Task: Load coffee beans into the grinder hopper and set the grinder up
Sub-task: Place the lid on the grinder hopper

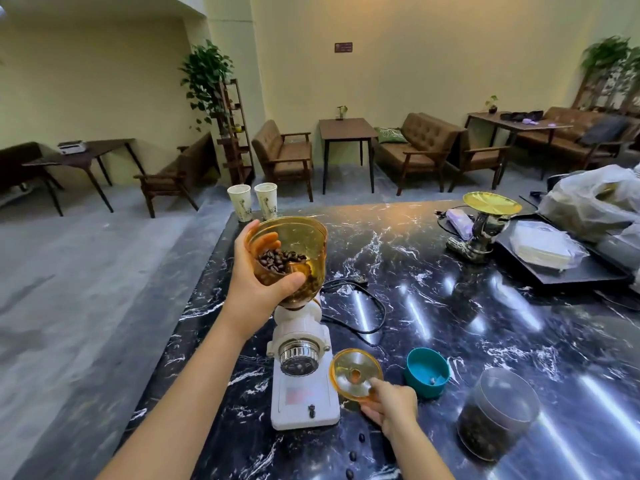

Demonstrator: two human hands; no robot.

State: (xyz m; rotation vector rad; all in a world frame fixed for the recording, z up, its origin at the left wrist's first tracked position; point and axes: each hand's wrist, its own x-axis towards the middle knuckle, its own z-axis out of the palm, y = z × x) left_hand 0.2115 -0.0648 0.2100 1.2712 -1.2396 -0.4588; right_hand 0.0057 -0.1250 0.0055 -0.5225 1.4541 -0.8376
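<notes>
Right hand [389, 403] pinches the near rim of the amber hopper lid [356, 373], thumb and fingers pressed on the edge. Lid is tilted, near edge raised, flat face turned up toward the camera, its knob at centre. It sits just right of the grinder [303, 375], close to the bench's near edge.

Loose beans [353, 457] lie scattered on the black marble bench [485, 323] nearest the camera, between the two forearms.

Glass jar [495, 420] of dark beans stands upright at near right, open mouth up. Teal cup [426, 372] sits between jar and lid, tipped toward the camera so the inside shows.

Grinder is white, long axis running near to far along the bench's left edge, chrome dial collar facing up. Black power cord [360, 306] loops on the bench to its right.

Left hand [258, 282] wraps the amber hopper [289, 258], fingers curled round the far side, thumb across the front. Hopper's narrow neck meets the grinder top; its axis leans, wide mouth pointing up and toward the camera. Coffee beans [277, 261] pool in the lower part.

Two paper cups [252, 206] stand upright at the far-left corner. Brass-pan scale [485, 226] sits far right, beside a dark tray [561, 271] with plastic bags [595, 202].
</notes>
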